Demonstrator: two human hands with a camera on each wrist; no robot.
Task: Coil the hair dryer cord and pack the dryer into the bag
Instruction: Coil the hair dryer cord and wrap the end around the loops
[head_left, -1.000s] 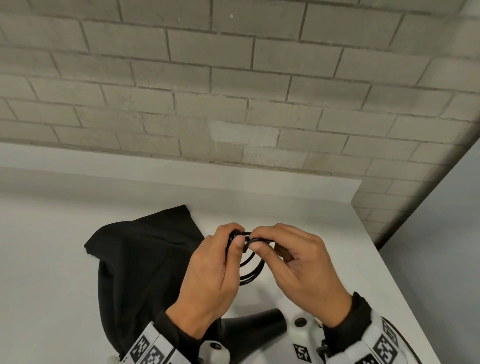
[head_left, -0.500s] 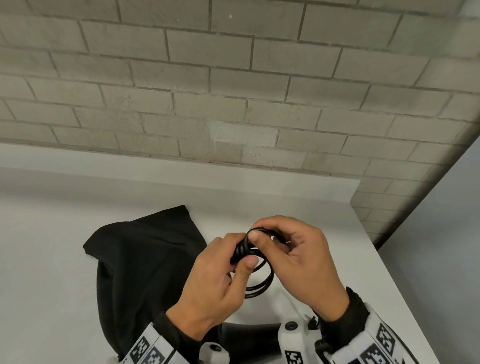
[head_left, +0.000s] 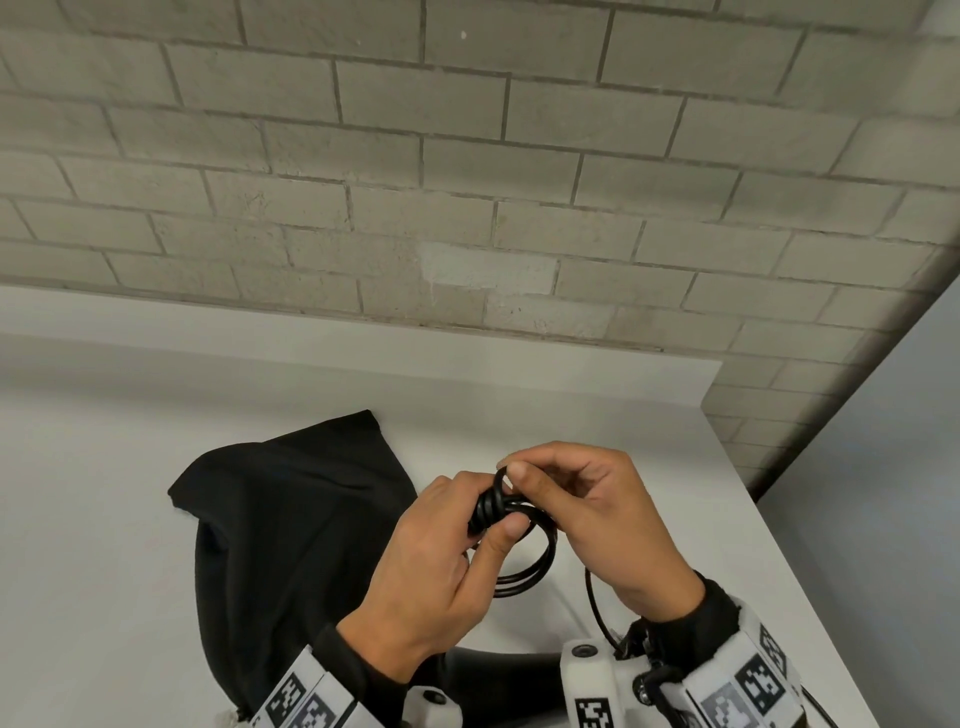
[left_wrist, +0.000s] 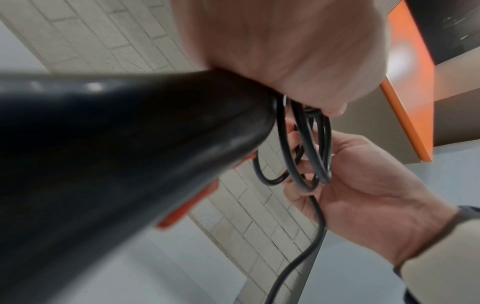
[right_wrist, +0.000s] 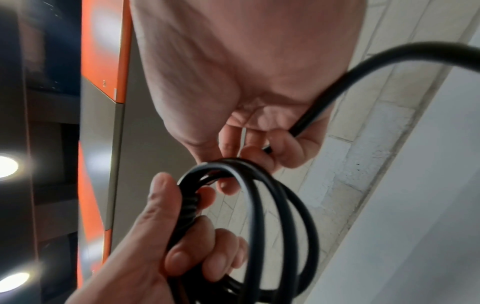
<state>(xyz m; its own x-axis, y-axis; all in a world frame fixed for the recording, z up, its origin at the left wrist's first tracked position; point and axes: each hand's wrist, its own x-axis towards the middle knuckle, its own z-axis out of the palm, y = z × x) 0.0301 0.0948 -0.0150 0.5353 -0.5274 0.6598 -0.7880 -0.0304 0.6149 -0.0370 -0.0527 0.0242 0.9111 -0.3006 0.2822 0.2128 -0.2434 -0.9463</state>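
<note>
**Two hands hold the coiled cord**

The left hand (head_left: 436, 566) has its fingers and thumb curled tight round one side of the cord (head_left: 524, 566), where the black loops bunch together. The right hand (head_left: 597, 519) pinches the top of the same loops with its thumb and first finger, and its other fingers are bent in. The two hands touch each other at the bundle, above the white table (head_left: 104, 519).

The loops hang down below the grip in a ring. One loose strand runs from the right hand back toward the wrist.

The hair dryer (head_left: 498, 675) lies on the table just under the wrists, close to the person. The black bag (head_left: 291, 519) lies flat on the table, just to the left of the left hand.

The right wrist view shows about three loops side by side and the loose strand going in between the right hand's curled fingers (right_wrist: 285, 148). The left wrist view shows the dryer's dark body very close and blurry, right beside the loops. Only the head view shows the bag.
</note>
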